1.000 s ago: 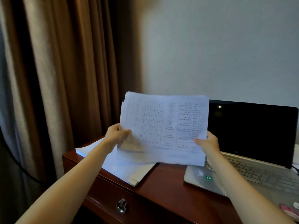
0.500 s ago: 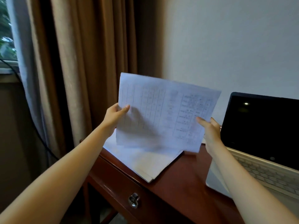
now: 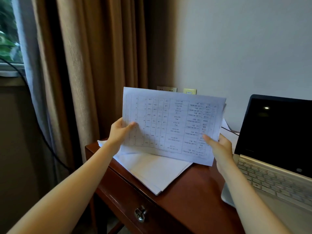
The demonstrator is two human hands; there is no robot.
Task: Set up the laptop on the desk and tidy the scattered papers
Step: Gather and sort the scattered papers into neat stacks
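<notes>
I hold a bundle of printed sheets [image 3: 170, 125] with a table on the top page, upright in the air above the desk [image 3: 190, 188]. My left hand [image 3: 118, 132] grips its left edge, thumb on the front. My right hand [image 3: 219, 147] grips the lower right edge, thumb on the front. Under the held sheets a stack of white papers [image 3: 152, 173] lies on the desk's left end, one corner over the front edge. The open laptop [image 3: 273, 159] stands on the desk at right, screen dark.
Brown curtains [image 3: 87, 65] hang left of the desk, with a window [image 3: 8, 31] and a dark cable [image 3: 42, 132] further left. Wall sockets [image 3: 190, 91] sit behind the papers. A drawer knob [image 3: 140, 214] is on the desk front. Another cable [image 3: 229, 130] runs behind the laptop.
The view has swung to the left and down, so the laptop sits further right in frame. The held sheets stay in both hands, now lower over the stack.
</notes>
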